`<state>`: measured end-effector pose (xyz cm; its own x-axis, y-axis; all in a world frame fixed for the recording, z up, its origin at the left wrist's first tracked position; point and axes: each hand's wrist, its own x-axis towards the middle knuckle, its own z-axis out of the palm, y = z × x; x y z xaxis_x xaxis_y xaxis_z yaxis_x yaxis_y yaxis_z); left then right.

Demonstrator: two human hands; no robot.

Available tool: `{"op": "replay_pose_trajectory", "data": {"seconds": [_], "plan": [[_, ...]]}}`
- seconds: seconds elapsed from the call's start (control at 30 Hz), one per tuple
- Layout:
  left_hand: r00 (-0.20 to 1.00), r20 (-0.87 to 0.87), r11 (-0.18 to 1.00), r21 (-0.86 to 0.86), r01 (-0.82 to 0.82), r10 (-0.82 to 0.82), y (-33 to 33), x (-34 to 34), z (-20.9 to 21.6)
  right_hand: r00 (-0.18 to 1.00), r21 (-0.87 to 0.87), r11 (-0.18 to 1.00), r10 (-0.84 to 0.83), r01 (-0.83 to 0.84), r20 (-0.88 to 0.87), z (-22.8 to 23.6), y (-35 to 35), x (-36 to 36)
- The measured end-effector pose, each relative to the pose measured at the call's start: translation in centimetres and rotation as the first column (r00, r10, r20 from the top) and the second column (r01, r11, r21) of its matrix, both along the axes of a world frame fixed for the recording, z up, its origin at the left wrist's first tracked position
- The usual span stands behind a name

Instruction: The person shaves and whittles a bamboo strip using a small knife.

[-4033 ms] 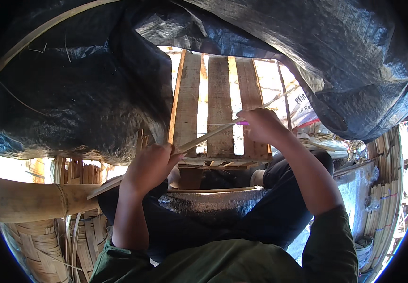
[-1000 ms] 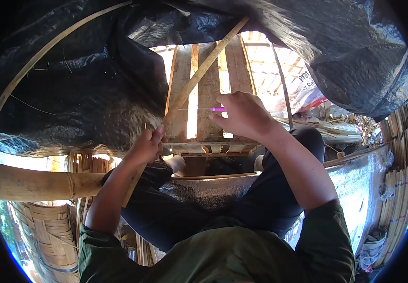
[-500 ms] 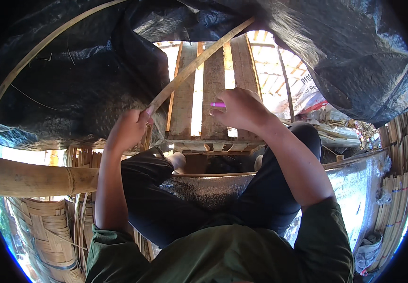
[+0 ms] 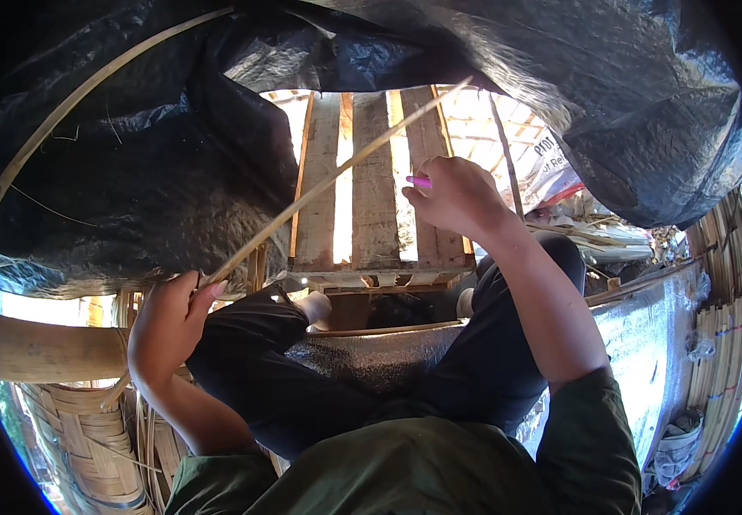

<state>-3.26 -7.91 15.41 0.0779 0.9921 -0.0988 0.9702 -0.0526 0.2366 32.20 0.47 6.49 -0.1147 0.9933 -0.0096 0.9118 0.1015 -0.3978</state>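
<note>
My left hand (image 4: 167, 326) is closed round a long, thin bamboo strip (image 4: 328, 182), low beside my left thigh. The strip slants up and away to the right, over a slatted wooden platform (image 4: 374, 202). Its short near end pokes out below the hand, beside a thick bamboo pole. My right hand (image 4: 459, 197) hovers over the right part of the platform, apart from the strip. Its fingers are pinched on a slim pink-purple stick (image 4: 420, 182), pen-like in shape, whose back part is hidden in the hand.
Black plastic sheeting (image 4: 105, 189) hangs ahead and at both sides. The thick bamboo pole (image 4: 49, 345) crosses at left, above a woven bamboo basket (image 4: 88, 438). A silvery foil sheet (image 4: 646, 352) lies at right, near bundled bamboo slats (image 4: 719, 352). Another strip (image 4: 62, 112) arcs at far left.
My left hand has moved down and to the left with the bamboo strip, whose far end now sits lower in view. My right hand, still pinching the pink-purple stick, has shifted slightly right.
</note>
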Motion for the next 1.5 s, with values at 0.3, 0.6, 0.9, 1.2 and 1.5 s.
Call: {"op": "replay_pose_trajectory", "data": {"seconds": [0.3, 0.6, 0.9, 1.2, 1.5], "plan": [[0.984, 0.119, 0.978, -0.141, 0.152, -0.135, 6.6, 1.1, -2.8, 0.971, -0.168, 0.973, -0.123, 0.159, 0.207, 0.1, 0.0, 2.7], [0.953, 0.079, 0.956, -0.023, 0.294, -0.291, 9.9, 3.9, -12.0, 0.928, -0.392, 0.851, -0.372, 0.35, 0.021, 0.3, 0.5, 4.1], [0.979, 0.044, 0.98, -0.022, 0.198, -0.197, 8.6, 5.2, -14.4, 0.942, -0.313, 0.896, -0.334, 0.317, -0.003, -4.6, 1.6, -4.2], [0.955, 0.05, 0.956, -0.026, 0.292, -0.291, 8.0, 5.3, -14.2, 0.959, 0.188, 0.95, -0.27, 0.25, 0.091, -8.7, 1.3, -8.3], [0.96, 0.097, 0.955, -0.116, 0.273, -0.262, 8.6, 5.4, -14.5, 0.944, 0.636, 0.768, -0.262, 0.078, 0.201, -13.0, 1.6, -6.9]]}}
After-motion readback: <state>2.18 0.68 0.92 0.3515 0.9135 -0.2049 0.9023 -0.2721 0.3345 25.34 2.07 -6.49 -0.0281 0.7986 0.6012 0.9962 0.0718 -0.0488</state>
